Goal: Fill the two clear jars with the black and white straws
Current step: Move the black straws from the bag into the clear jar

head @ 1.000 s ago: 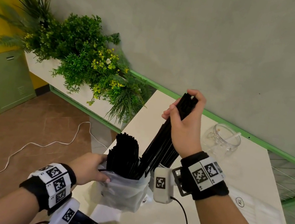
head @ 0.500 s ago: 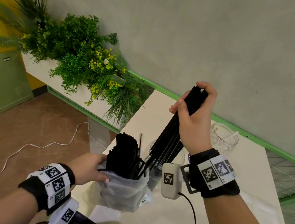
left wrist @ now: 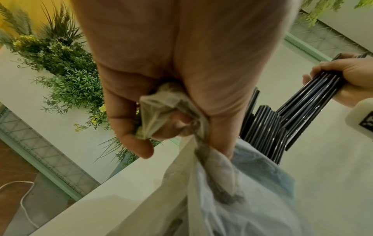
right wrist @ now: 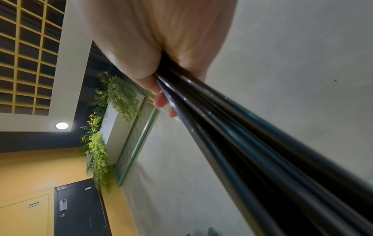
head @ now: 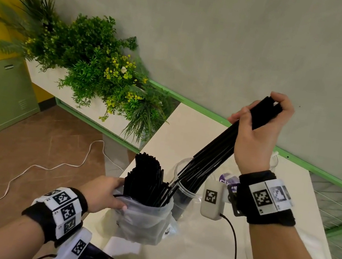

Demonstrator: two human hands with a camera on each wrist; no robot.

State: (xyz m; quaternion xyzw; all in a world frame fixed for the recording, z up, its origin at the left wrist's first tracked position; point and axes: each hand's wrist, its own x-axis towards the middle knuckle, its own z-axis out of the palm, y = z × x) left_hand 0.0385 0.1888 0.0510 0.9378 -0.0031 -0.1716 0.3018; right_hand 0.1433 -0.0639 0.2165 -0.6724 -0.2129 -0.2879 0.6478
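Item: black straws, one bundle in hand, one bundle in bag, over a white table.

We held a bundle of thin, glossy black straws [head: 213, 156] clenched in our right hand [head: 254, 141], gripped near the upper end; the bundle slanted down and left, its lower tips inside the mouth of one clear round jar [head: 187, 190]. Our left hand [head: 103, 192] pinched the crumpled rim of one soft, translucent plastic bag [head: 141, 219], which stood on the smooth white table [head: 200, 258] touching the jar and held a second upright bundle of black straws [head: 145, 181], too many to count. A second clear jar [head: 274, 160] showed partly behind our right wrist. Leafy green plants [head: 90, 64] filled a white planter beside the table.
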